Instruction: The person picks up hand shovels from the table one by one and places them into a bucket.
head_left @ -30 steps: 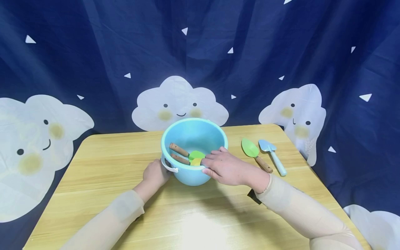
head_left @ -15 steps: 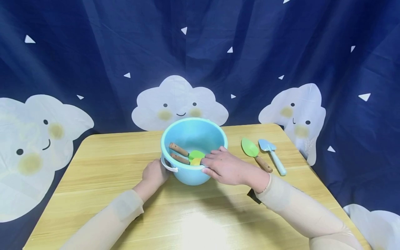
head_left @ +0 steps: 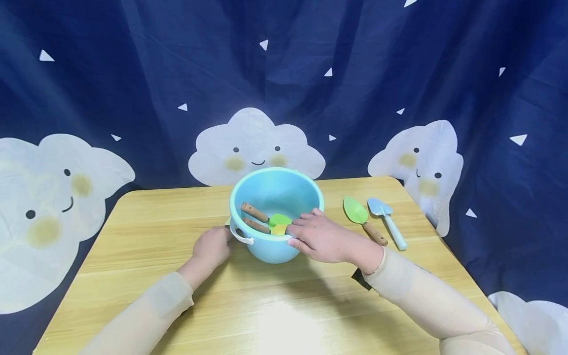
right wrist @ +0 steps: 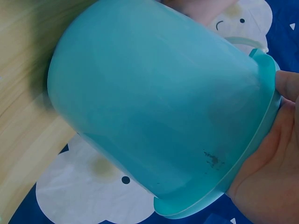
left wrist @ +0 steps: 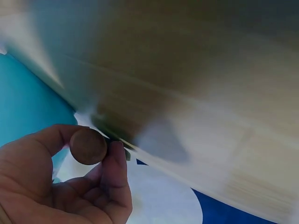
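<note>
We saw the wooden surface (head_left: pixel 133 246) before a blue cloud-print curtain (head_left: pixel 133 74). Near its middle stood the turquoise bucket (head_left: pixel 266 249), with two wooden-handled tools (head_left: pixel 257 219) lying inside. Our right hand (head_left: pixel 321 239) held the bucket's near right rim, fingers curled over the edge in a firm grip. Our left hand (head_left: pixel 210 249) lay just left of the bucket by its white handle (head_left: pixel 241 236); the wrist view showed it pinching a small brown round piece (left wrist: pixel 88 146). At far right lay a green trowel (head_left: pixel 361 219) and a blue shovel (head_left: pixel 386 219), side by side
</note>
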Action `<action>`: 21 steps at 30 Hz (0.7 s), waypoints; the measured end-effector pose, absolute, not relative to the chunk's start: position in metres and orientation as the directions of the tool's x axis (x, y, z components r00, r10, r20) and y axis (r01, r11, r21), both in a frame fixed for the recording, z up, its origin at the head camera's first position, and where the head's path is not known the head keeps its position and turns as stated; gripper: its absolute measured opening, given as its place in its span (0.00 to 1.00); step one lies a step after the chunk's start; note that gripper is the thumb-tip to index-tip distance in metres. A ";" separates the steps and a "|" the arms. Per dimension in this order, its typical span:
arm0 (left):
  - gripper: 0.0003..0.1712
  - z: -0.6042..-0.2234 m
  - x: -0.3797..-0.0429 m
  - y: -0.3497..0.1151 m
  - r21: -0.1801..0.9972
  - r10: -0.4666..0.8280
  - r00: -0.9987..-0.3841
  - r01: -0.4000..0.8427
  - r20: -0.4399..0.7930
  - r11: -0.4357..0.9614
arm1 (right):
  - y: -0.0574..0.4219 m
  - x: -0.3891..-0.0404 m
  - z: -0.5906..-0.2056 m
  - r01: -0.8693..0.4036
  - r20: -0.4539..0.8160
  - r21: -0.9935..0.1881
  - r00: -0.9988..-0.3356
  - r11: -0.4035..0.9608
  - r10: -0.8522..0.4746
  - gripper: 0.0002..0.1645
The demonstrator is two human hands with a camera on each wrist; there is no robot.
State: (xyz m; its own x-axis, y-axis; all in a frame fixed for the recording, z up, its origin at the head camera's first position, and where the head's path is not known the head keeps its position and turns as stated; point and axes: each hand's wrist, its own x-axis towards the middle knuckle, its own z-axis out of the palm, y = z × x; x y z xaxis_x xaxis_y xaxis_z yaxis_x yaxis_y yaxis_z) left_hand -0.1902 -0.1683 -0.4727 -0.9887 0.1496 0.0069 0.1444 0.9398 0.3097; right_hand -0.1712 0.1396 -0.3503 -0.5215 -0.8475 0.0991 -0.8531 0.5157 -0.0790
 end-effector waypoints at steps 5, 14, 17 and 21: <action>0.14 -0.468 -0.188 -0.179 0.318 0.137 -0.990 0.126 -0.012 0.940 | 0.140 -0.170 -0.349 -0.849 0.093 -0.089 -0.528 0.522 -0.844 0.14; 0.07 -0.451 -0.183 -0.198 0.354 0.119 -0.993 0.121 0.027 0.927 | 0.141 -0.171 -0.351 -0.850 0.094 -0.097 -0.526 0.518 -0.845 0.14; 0.09 -0.444 -0.183 -0.204 0.361 0.130 -0.990 0.138 0.047 0.922 | 0.142 -0.171 -0.350 -0.851 0.096 -0.102 -0.524 0.515 -0.846 0.14; 0.09 -0.431 -0.183 -0.211 0.363 0.153 -0.984 0.176 0.092 0.915 | 0.142 -0.171 -0.351 -0.852 0.096 -0.100 -0.523 0.515 -0.847 0.14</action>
